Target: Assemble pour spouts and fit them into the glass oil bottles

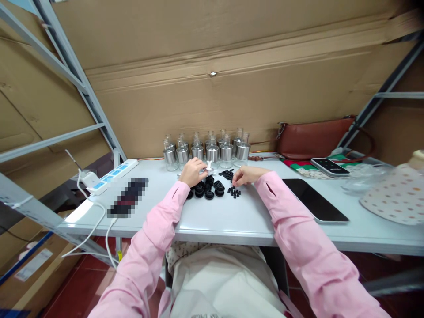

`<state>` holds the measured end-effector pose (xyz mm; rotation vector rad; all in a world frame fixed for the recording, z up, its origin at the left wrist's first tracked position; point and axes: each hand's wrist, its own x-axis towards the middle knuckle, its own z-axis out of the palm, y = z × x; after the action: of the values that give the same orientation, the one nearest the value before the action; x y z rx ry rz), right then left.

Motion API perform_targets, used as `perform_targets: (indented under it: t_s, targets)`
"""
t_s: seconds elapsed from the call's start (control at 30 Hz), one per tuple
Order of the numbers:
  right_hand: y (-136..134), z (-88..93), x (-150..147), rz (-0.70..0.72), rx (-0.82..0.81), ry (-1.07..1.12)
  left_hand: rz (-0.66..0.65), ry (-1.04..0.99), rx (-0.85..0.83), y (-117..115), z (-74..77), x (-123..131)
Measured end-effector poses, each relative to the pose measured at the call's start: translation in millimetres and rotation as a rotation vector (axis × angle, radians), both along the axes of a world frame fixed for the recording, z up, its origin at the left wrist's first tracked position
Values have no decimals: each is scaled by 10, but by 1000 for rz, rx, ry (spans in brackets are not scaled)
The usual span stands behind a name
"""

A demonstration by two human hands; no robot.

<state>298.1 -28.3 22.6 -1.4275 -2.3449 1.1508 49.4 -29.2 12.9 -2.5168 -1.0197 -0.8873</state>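
Note:
My left hand [193,172] is closed, its fingertips at a small white plastic piece [209,166] that they appear to pinch. Below and right of that hand sits a cluster of round, stepped black caps [199,190]. My right hand [245,175] is bent down with thumb and fingers pressed together over a group of tiny black parts [234,193]; whatever is between the fingertips is too small to tell. Thin black strips [227,175] lie just left of the right hand. Behind both hands stand several glass bottles with silver metal bands [212,153], upright in rows.
On the left are a white power strip [114,176] and a pixelated dark object [128,198] with a white cable. To the right lie a black tablet [314,199], a phone-like device [329,167], a brown bag [313,139] and a dotted cloth item [397,194]. Cardboard [232,97] walls the back.

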Motion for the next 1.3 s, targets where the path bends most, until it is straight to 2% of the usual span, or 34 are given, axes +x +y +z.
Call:
perform_targets:
  t_s: [0.1, 0.23, 0.5, 0.77, 0.97, 1.1, 1.3]
  targets:
    - [-18, 30, -27, -48, 38, 21, 4, 24, 18, -18, 29, -2]
    - [-49, 103, -74, -78, 100, 200, -2, 125, 78, -82, 88, 36]
    - [-177, 181, -328, -207, -15, 695, -52, 256, 143, -233, 205, 149]
    - [-167, 121, -419, -313, -51, 977, -5, 254, 130, -172, 166, 106]
    - [-153, 102, -402, -272, 0, 1042, -5, 237, 102, -127, 121, 85]
    - [-176, 108, -430, -222, -15, 970, -11, 236, 100, -138, 120, 90]
    - [-191, 113, -473, -262, -20, 956, -5, 265, 116, -134, 119, 93]
